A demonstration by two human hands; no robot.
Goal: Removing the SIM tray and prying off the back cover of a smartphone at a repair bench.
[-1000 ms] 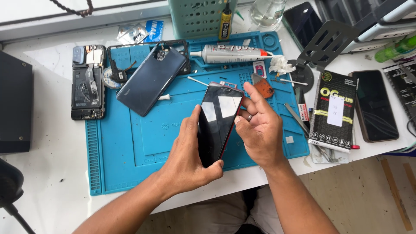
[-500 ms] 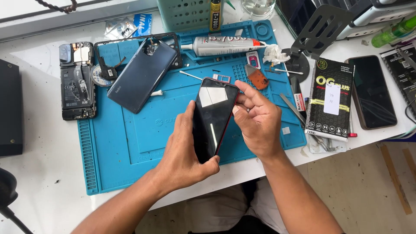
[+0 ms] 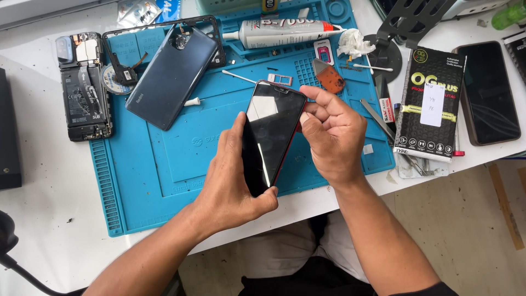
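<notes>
A black phone (image 3: pixel 271 137) with a glossy dark screen and a red edge is held tilted above the blue work mat (image 3: pixel 164 181). My left hand (image 3: pixel 233 183) grips it from the left side and bottom corner, thumb along its left edge. My right hand (image 3: pixel 334 137) is curled against the phone's right edge near the top, fingertips touching the rim. The screen reflects a pale patch of light.
On the mat lie a grey phone back cover (image 3: pixel 172 77), a black frame (image 3: pixel 123 52), a glue tube (image 3: pixel 285 33), an orange pick (image 3: pixel 331 79) and a SIM tray (image 3: pixel 279 79). An opened phone body (image 3: pixel 82 87), a black box (image 3: pixel 430 104) and another phone (image 3: pixel 487 93) lie on the white table.
The phone has been turned a little more upright and nearer me. My right hand slid from over the phone's top to its right edge.
</notes>
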